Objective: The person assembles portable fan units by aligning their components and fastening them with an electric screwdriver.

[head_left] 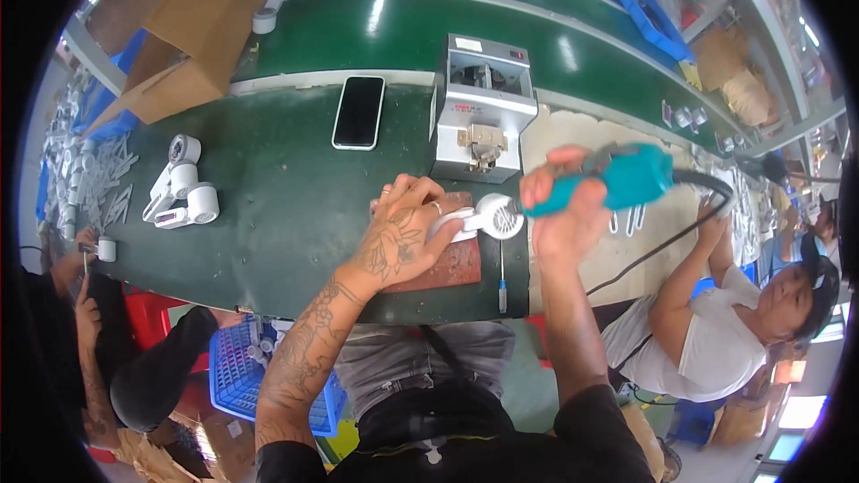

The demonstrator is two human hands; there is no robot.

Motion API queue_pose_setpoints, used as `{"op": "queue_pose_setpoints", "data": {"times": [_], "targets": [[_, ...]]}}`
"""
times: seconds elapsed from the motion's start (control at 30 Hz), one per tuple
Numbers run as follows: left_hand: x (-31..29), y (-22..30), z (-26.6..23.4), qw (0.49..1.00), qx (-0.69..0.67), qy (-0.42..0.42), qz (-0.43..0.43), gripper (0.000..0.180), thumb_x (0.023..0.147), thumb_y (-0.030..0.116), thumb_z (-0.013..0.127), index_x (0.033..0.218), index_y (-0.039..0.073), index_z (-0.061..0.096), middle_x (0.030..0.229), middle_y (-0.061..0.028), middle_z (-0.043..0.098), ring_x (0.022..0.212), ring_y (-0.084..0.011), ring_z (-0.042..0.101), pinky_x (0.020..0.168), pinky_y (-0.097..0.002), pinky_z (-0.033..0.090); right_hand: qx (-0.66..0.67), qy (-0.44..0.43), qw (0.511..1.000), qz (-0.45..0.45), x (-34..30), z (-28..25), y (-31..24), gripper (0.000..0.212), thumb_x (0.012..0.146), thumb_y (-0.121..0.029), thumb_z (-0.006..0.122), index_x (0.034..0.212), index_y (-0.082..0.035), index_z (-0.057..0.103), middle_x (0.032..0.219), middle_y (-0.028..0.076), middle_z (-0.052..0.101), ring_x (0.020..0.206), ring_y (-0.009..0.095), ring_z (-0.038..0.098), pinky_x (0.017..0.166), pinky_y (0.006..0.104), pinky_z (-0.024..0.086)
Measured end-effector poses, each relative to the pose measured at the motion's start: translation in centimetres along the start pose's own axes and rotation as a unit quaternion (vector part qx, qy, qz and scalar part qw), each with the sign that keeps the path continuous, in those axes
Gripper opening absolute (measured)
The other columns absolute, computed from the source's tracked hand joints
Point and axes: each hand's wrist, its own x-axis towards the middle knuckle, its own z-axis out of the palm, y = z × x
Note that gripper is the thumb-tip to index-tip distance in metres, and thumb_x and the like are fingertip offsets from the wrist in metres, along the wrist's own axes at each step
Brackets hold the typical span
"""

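My left hand (400, 231) is closed over the handle of a white handheld fan (499, 217), pressing it onto a reddish-brown block (447, 270) at the table's near edge. The fan's round slotted head sticks out to the right of the block. Wrapped in my right hand (565, 219) is a teal corded power tool (631, 176), blurred by motion. Its front end points left at the fan's head; whether the tip touches cannot be made out. Just below the fan head lies a thin screwdriver (502, 291) with a blue handle.
Beyond my hands stands a grey bench machine (479, 112), with a phone (359, 113) to its left. Several white fans (186, 181) lie at left, near a cardboard box (192, 36). The tool's black cord (658, 249) crosses brown paper (573, 143). Co-workers sit at both sides.
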Motion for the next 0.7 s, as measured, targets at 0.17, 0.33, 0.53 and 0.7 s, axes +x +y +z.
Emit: {"op": "queue_pose_setpoints", "data": {"times": [0.17, 0.33, 0.53, 0.7], "targets": [[-0.5, -0.5, 0.7, 1.0, -0.022, 0.017, -0.015, 0.032, 0.095, 0.023, 0.066, 0.126, 0.019, 0.073, 0.114, -0.0041, 0.063, 0.112, -0.0272, 0.055, 0.1, -0.0441, 0.041, -0.048, -0.001, 0.997, -0.056, 4.8, 3.1, 2.7, 0.06, 0.101, -0.057, 0.06, 0.108, 0.002, 0.059, 0.071, 0.006, 0.056, 0.065, 0.019, 0.059, 0.059, 0.0315, 0.047], [-0.3, -0.6, 1.1, 0.999, -0.023, 0.024, -0.01, 0.029, 0.096, 0.024, 0.065, 0.123, 0.019, 0.074, 0.111, -0.0035, 0.065, 0.111, -0.0268, 0.056, 0.101, -0.0457, 0.041, -0.063, -0.023, 0.996, -0.059, 5.9, 3.3, 4.8, 0.048, 0.106, -0.047, 0.057, 0.103, 0.001, 0.057, 0.072, 0.006, 0.056, 0.063, 0.018, 0.058, 0.058, 0.0316, 0.048], [-0.3, -0.7, 1.1, 0.999, -0.017, 0.025, -0.012, 0.029, 0.097, 0.029, 0.064, 0.121, 0.017, 0.074, 0.111, -0.0025, 0.064, 0.11, -0.0263, 0.055, 0.104, -0.0459, 0.041, -0.108, -0.033, 0.993, -0.025, 5.1, 3.9, 4.0, 0.045, 0.106, -0.044, 0.056, 0.102, 0.001, 0.056, 0.07, 0.007, 0.055, 0.061, 0.017, 0.057, 0.056, 0.0323, 0.048], [0.0, -0.4, 0.8, 0.999, -0.019, 0.026, -0.011, 0.028, 0.096, 0.028, 0.065, 0.12, 0.016, 0.073, 0.109, -0.0029, 0.063, 0.108, -0.0263, 0.056, 0.103, -0.0467, 0.041, -0.061, -0.019, 0.997, 0.03, 2.2, 3.6, 1.6, 0.054, 0.103, -0.05, 0.059, 0.103, 0.003, 0.057, 0.067, 0.007, 0.053, 0.059, 0.018, 0.055, 0.056, 0.0332, 0.048]]}}
